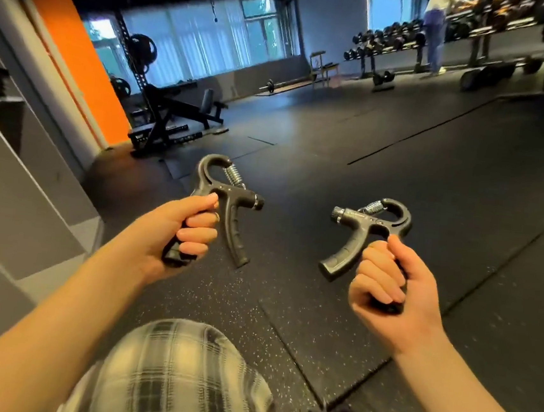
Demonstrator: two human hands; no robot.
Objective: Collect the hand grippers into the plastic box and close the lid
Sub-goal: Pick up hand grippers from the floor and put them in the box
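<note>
A plaid knee (181, 373) sits nearest. Above it, two black grippers are held in the air over the floor (335, 152). The left hand (174, 236) has its fingers (196, 231) curled round one handle of the left gripper (228, 195), spring end up, free handle pointing down-right. The right hand (389, 287) clamps one handle of the right gripper (362, 224), spring up, free handle pointing down-left. The pale writing on its bar is unreadable. The floor is dark speckled rubber matting. Beyond stand a bench (176, 113), an orange wall (76, 54) and a dumbbell rack (396, 41).
</note>
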